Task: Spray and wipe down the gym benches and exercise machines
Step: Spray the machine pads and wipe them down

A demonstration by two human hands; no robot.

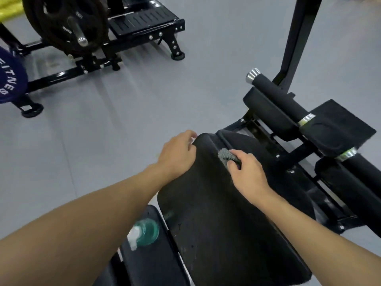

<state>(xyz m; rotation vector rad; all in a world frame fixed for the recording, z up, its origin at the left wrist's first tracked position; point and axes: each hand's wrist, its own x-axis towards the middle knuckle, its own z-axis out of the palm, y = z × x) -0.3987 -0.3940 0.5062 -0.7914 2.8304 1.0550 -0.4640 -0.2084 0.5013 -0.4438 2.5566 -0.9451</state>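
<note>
Head view of a black padded bench pad [216, 213] running from the lower centre up toward the middle of the frame, tilted, its surface dotted with small marks. A grey nubbed cloth [223, 156] lies on the upper part of the bench pad, gripped by the right hand [247, 174], whose fingers are curled over it and press it to the vinyl. The left hand [177, 155] holds the upper left corner of the same pad, fingers hooked over its edge. A spray bottle [145, 232] with green liquid and a white head sits on a lower seat pad [148, 263] just left of the bench pad, beneath the left forearm. To the right, 2 black foam rollers [278, 96] with chrome end caps are mounted on the machine's frame, and a black upright post [299, 38] rises behind them. At upper left, well apart across the grey floor [123, 120], stands another machine carrying a black weight plate [61, 21] beside a ribbed footplate [144, 19]; a blue plate [10, 79] with partial white lettering shows at the left edge.
</note>
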